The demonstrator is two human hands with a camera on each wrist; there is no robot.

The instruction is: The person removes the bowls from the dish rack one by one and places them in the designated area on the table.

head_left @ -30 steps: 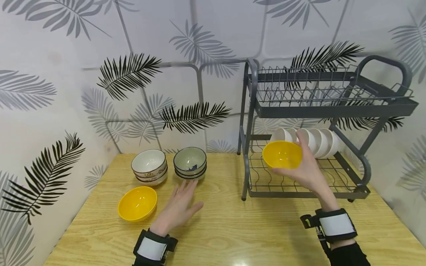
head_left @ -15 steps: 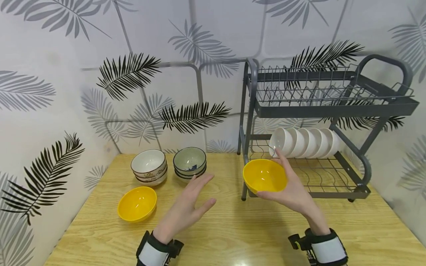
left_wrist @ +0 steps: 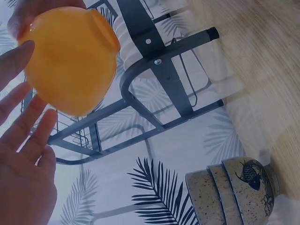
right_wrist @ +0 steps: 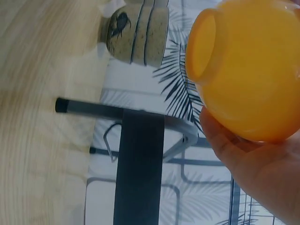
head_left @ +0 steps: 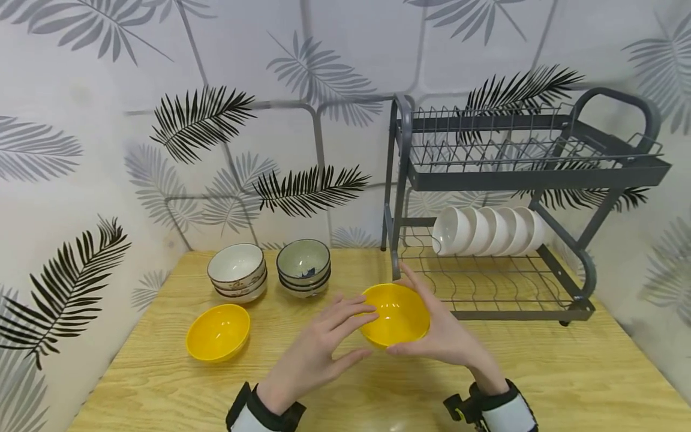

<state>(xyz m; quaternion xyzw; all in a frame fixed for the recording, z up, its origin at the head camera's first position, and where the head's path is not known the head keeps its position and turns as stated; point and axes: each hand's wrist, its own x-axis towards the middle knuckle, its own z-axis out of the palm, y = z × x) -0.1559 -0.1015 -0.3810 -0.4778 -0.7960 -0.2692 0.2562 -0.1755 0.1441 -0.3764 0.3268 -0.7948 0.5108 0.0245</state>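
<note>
My right hand (head_left: 448, 336) grips a yellow bowl (head_left: 398, 321) by its right side, thumb low and fingers along the far rim. The bowl is held above the table, in front of the rack. My left hand (head_left: 315, 348) is at the bowl's left side with fingers extended, overlapping its rim in the head view. Whether those fingertips touch it, I cannot tell. In the left wrist view the bowl's underside (left_wrist: 70, 61) lies just beyond the left fingers (left_wrist: 35, 136). A second yellow bowl (head_left: 218, 335) rests on the table at the left.
Behind the left hand stand a stack of white bowls with brown rims (head_left: 237, 270) and a stack of grey-green bowls (head_left: 303, 267). A dark two-tier dish rack (head_left: 534, 179) stands at right, several white bowls (head_left: 453, 231) tilted in a row on its lower tier.
My right hand has brought the yellow bowl leftward and down, away from the rack. My left hand has moved right from near the grey-green stack to the bowl.
</note>
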